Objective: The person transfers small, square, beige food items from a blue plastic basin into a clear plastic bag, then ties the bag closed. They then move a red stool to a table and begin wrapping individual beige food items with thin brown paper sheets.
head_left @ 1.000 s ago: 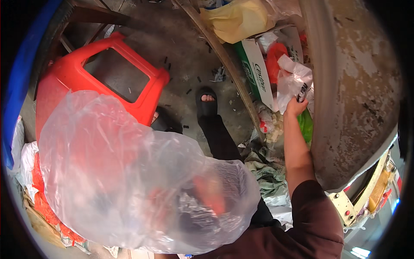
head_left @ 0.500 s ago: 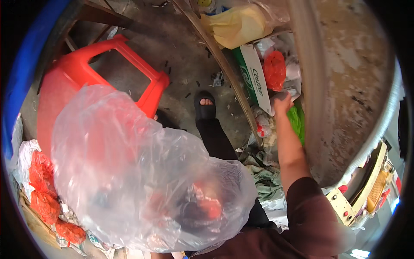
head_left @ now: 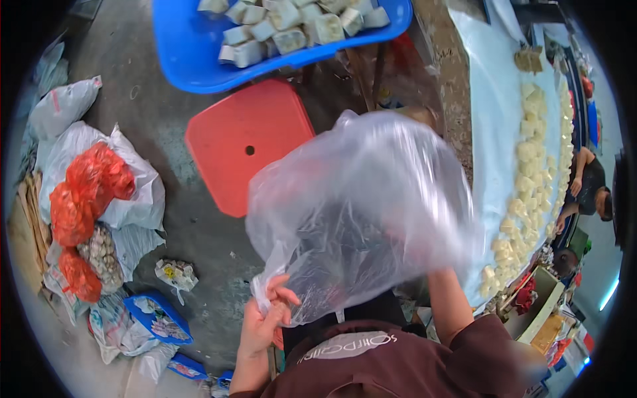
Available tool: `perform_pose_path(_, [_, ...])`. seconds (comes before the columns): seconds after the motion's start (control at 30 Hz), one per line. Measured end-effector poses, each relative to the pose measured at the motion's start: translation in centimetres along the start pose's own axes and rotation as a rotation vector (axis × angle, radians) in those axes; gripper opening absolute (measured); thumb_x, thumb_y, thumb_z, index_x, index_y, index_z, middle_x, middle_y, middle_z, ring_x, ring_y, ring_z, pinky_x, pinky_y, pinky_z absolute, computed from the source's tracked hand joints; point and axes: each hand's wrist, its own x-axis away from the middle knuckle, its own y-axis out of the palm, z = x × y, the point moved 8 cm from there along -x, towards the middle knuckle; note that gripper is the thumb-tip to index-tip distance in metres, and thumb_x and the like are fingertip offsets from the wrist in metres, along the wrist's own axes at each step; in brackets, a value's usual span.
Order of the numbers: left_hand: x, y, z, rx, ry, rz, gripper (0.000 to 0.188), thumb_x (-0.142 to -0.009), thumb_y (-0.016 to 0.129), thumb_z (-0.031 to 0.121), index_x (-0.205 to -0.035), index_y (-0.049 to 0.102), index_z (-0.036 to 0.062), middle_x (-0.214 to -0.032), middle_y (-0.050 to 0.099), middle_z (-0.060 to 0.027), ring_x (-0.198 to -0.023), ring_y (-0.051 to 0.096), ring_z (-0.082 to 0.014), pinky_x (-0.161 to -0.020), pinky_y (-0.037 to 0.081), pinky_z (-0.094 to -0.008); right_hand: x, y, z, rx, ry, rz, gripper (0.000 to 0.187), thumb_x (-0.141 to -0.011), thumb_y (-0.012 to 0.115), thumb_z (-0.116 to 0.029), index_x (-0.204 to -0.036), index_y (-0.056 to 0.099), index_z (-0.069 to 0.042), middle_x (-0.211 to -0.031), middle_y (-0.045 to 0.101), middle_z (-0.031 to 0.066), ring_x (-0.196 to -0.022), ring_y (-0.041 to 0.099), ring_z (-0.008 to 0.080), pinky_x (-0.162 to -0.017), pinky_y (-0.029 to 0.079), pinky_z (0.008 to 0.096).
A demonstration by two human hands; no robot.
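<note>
Left hand [head_left: 271, 310] pinches gathered edge of large clear plastic bag [head_left: 358, 205]; bag spread in front of person's torso, partly blurred. Right forearm [head_left: 448, 302] reaches up to bag; right hand obscured by plastic, grip cannot be told. Beyond bag: red square plastic stool [head_left: 245, 132], blue plastic tub [head_left: 189, 69] bearing pale blocks [head_left: 290, 40].
</note>
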Motion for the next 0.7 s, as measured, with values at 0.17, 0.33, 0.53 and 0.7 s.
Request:
perform_pose_path(0.17, [4.4, -1.5, 6.9, 0.016, 0.213, -0.001, 0.048, -0.085, 0.053, 0.015, -0.129, 0.04, -0.0007, -0.09, 0.059, -0.0122, -0.056, 0.049, -0.0082, -0.053, 0.04, -0.0208, 6.4, 10.8, -17.1, 0.394, -0.671, 0.26, 0.046, -0.087, 0.054, -0.02, -0.128, 0.04, -0.006, -0.123, 0.045, 0.0067, -0.107, 0.046, 0.0163, -0.085, 0.041, 0.031])
perform_pose_path(0.33, [8.6, -4.2, 9.7, -0.006, 0.326, 0.17, 0.053, -0.085, 0.054, 0.019, -0.132, 0.036, 0.0016, -0.087, 0.058, -0.0135, -0.05, 0.045, -0.0085, -0.047, 0.036, -0.019, 7.2, 27.4, -22.2, 1.21, -1.117, 0.106, 0.073, -0.067, 0.074, -0.018, -0.13, 0.04, -0.007, -0.131, 0.039, 0.0119, -0.119, 0.039, 0.0245, -0.094, 0.036, 0.0374])
perform_pose_path(0.53, [17.1, -12.0, 11.6, 0.024, 0.532, 0.586, 0.06, -0.086, 0.054, 0.02, -0.137, 0.027, 0.0068, -0.087, 0.055, -0.0088, -0.046, 0.037, -0.0047, -0.044, 0.027, -0.0159, -4.2, 21.5, -12.6, 0.679, -0.585, 0.123, 0.041, -0.082, 0.065, -0.018, -0.117, 0.052, -0.002, -0.099, 0.058, 0.0063, -0.089, 0.055, 0.0136, -0.077, 0.044, 0.028])
perform_pose_path(0.7, [22.3, -17.1, 9.7, 0.028, 0.571, 0.947, 0.053, -0.091, 0.046, 0.021, -0.139, 0.026, 0.0107, -0.086, 0.054, -0.005, -0.048, 0.036, -0.0044, -0.046, 0.028, -0.0191, -10.7, 17.3, -1.1, 1.02, -0.283, 0.045, 0.059, -0.074, 0.071, -0.024, -0.123, 0.048, -0.002, -0.108, 0.055, 0.0131, -0.093, 0.055, 0.0202, -0.083, 0.045, 0.0306])
